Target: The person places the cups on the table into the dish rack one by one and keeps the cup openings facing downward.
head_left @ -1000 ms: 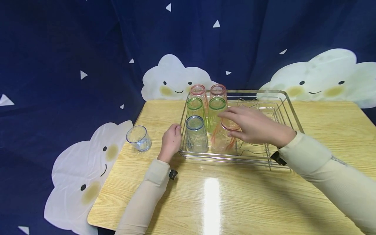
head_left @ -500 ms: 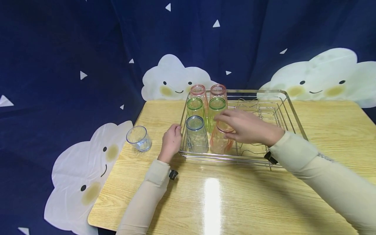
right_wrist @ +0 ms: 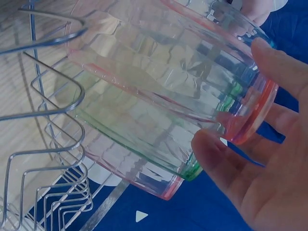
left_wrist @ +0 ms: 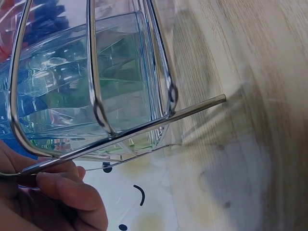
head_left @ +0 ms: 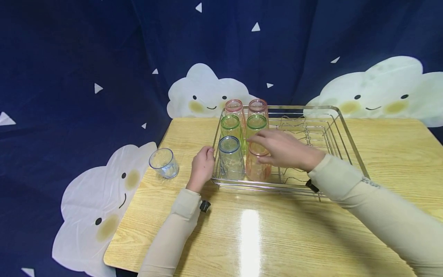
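My left hand (head_left: 201, 169) grips the left side of a wire dish rack (left_wrist: 144, 127), thumb and fingers pinching its metal wire in the left wrist view. With its base upward, a pink-orange drinking glass (head_left: 256, 171) stands at the rack's front, my right hand (head_left: 285, 150) holding it around the base. The right wrist view shows thumb and fingers (right_wrist: 211, 151) on either side of that red-tinted base. Just left of it is an upturned blue-rimmed glass (head_left: 231, 165). Two green glasses (head_left: 230, 130) and two pink glasses (head_left: 235, 109) stand upturned in rows behind.
On the wooden table (head_left: 221, 234), left of the rack, a short blue-rimmed glass (head_left: 167, 168) stands mouth up. Bent wire dividers (right_wrist: 72, 101) fill the rack's right part. A dark blue curtain (head_left: 221, 46) with clouds hangs behind.
My right hand has moved left with the pink-orange glass, which has gone from tilted to nearly upright beside the blue-rimmed glass. My left hand has kept its place on the rack.
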Demonstrator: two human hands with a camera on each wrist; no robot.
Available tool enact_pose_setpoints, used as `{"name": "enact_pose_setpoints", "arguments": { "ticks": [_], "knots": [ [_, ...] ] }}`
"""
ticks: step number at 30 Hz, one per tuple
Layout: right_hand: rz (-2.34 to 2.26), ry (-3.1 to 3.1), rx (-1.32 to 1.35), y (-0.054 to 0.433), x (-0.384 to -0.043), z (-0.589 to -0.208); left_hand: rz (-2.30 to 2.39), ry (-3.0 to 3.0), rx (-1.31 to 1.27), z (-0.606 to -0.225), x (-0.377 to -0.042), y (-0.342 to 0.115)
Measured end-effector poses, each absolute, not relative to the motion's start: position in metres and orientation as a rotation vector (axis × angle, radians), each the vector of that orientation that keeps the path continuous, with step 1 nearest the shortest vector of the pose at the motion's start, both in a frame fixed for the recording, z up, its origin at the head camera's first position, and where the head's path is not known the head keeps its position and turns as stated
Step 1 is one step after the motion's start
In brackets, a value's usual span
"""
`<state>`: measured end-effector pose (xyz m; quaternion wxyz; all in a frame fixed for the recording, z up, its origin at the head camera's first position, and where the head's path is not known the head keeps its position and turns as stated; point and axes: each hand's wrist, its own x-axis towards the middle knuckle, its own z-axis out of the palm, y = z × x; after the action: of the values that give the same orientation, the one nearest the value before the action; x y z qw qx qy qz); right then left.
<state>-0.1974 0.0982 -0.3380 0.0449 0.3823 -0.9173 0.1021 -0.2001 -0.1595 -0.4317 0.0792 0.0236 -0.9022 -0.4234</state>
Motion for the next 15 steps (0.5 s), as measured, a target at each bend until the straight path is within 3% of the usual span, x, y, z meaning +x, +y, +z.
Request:
{"name": "enact_pose_setpoints", "arguments": {
  "ticks": [15],
  "knots": [
    [0.356, -2.825, 1.131, 0.0976, -0.1975, -0.3452, -1.249, -2.691, 0.078, -0.4317, -0.1989, -0.1594]
  ]
}}
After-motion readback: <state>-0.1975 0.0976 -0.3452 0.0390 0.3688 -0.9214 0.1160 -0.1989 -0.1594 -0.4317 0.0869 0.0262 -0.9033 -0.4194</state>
